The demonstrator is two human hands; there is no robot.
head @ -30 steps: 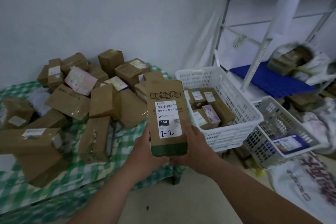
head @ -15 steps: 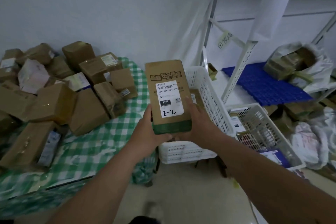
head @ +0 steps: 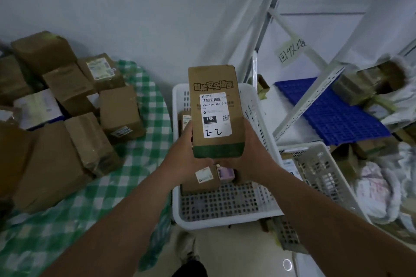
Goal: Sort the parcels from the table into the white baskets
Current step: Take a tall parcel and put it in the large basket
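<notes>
Both hands, left hand and right hand, grip the parcel marked 2-2 above the near white basket; misreading risks wrong-basket sorting

Both hands — left, right — gripping labelled parcel marked 2-2, above white basket

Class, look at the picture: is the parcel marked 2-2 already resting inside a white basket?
No: both the left hand and right hand grip the parcel by its lower end, holding it above the white basket.
</notes>
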